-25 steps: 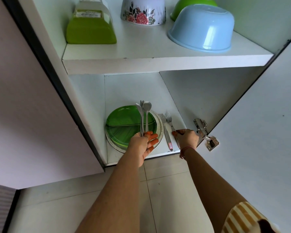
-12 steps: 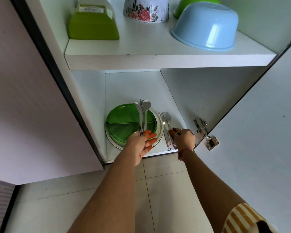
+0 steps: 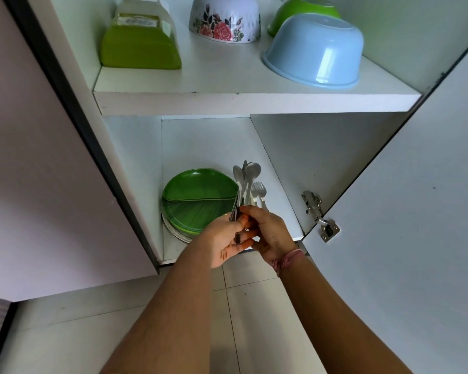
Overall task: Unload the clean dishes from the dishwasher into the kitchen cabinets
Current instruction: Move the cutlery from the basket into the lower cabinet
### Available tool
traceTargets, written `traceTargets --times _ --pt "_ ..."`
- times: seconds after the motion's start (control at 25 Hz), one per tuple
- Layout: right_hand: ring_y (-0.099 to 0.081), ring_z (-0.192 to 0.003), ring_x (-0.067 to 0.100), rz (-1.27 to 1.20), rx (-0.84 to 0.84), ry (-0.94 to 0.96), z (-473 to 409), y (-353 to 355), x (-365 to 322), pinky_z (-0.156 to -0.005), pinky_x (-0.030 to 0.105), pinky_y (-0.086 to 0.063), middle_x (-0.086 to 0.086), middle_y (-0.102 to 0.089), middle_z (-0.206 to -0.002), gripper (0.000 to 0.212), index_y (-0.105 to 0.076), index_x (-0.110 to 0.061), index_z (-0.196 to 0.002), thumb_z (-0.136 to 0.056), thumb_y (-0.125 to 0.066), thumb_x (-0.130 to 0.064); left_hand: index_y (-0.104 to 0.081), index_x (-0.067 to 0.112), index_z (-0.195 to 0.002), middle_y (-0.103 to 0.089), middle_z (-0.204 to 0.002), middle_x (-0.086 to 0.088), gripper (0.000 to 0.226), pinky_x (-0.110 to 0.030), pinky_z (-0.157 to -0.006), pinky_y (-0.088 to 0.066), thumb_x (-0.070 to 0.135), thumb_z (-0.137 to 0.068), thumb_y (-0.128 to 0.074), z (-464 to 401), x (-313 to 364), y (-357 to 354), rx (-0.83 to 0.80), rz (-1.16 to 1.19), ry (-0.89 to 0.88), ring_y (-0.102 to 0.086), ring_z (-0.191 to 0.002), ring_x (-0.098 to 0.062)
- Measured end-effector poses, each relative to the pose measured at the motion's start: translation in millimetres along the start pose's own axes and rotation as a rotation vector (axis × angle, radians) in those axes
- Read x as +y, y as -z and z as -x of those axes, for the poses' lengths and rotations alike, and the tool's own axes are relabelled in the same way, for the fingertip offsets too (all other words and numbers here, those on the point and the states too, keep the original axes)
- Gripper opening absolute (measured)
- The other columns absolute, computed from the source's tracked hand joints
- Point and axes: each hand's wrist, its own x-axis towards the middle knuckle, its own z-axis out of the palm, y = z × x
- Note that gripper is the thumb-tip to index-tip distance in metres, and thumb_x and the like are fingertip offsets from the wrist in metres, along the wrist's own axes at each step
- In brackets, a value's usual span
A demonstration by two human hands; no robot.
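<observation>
My left hand (image 3: 223, 242) grips the handles of a bundle of steel spoons (image 3: 246, 179), their bowls pointing up and away over the lower cabinet shelf (image 3: 208, 147). My right hand (image 3: 270, 233) has come against the left and pinches one handle in that bundle. Behind my hands, forks (image 3: 259, 194) lie on the shelf, their handles hidden by my right hand. A green divided plate (image 3: 197, 201) tops a stack of plates at the shelf's left.
On the upper shelf (image 3: 254, 99) stand a green container (image 3: 139, 43), a floral bowl (image 3: 224, 18), a green bowl (image 3: 300, 9) and an upturned blue bowl (image 3: 315, 51). The open cabinet door (image 3: 405, 211) with its hinge (image 3: 319, 214) is at right. Tiled floor lies below.
My right hand left the forks on the shelf and moved left to meet my left hand at the spoon handles. The spoon bundle shifted right, off the plate's centre.
</observation>
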Motion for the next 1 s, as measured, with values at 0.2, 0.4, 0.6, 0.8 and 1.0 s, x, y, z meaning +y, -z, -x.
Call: traceTargets --times 0.2,0.4,0.6,0.8,1.0 --pt "-0.064 -0.069 0.013 -0.188 0.156 0.176 -14.0 15.5 -7.8 -0.058 0.024 -0.054 0.003 -0.069 -0.079 0.01 -0.069 -0.008 -0.096 -0.089 -0.063 -0.011 -0.055 0.008 -0.117 -0.068 -0.107 -0.008 0.023 -0.031 -0.075 -0.055 0.019 -0.101 -0.044 -0.9 3.6 -8.9 0.043 -0.008 -0.026 -0.068 -0.088 -0.021" --pt "-0.062 -0.081 0.019 0.458 0.478 0.312 -54.6 47.7 4.8 -0.078 0.031 -0.054 0.008 -0.073 -0.096 0.018 -0.072 -0.01 -0.102 -0.088 -0.066 -0.02 -0.06 0.01 -0.107 -0.048 -0.067 0.001 0.022 -0.014 -0.039 -0.028 0.019 -0.102 -0.041 -2.6 3.2 -1.8 0.177 -0.095 -0.032 -0.035 -0.049 -0.006" --pt "-0.062 -0.084 0.021 0.766 0.526 0.355 -72.0 64.8 11.0 -0.076 0.021 -0.044 0.013 -0.073 -0.098 0.023 -0.072 -0.005 -0.105 -0.087 -0.066 -0.018 -0.062 0.01 -0.101 -0.027 -0.053 0.008 0.025 -0.014 -0.029 -0.014 0.02 -0.102 -0.039 0.5 7.3 -4.8 0.15 -0.081 -0.064 -0.019 -0.032 -0.002" --pt "-0.058 -0.078 0.014 0.734 0.508 0.336 -77.3 71.5 16.5 -0.074 0.022 -0.046 0.01 -0.073 -0.097 0.025 -0.072 -0.008 -0.106 -0.084 -0.071 -0.02 -0.063 0.01 -0.098 -0.021 -0.046 0.011 0.042 -0.015 -0.029 -0.013 0.047 -0.096 -0.044 3.5 8.6 0.1 0.131 -0.066 -0.073 -0.016 -0.034 -0.002" --pt "-0.067 -0.083 0.024 0.662 0.557 0.334 -81.5 69.1 22.0 -0.08 0.035 -0.057 0.011 -0.073 -0.089 0.022 -0.072 -0.009 -0.1 -0.08 -0.074 -0.021 -0.064 0.011 -0.097 -0.023 -0.049 0.009 0.037 -0.014 -0.031 -0.012 0.039 -0.1 -0.041 3.8 9.3 1.1 0.114 0.037 -0.056 -0.016 -0.033 -0.002"
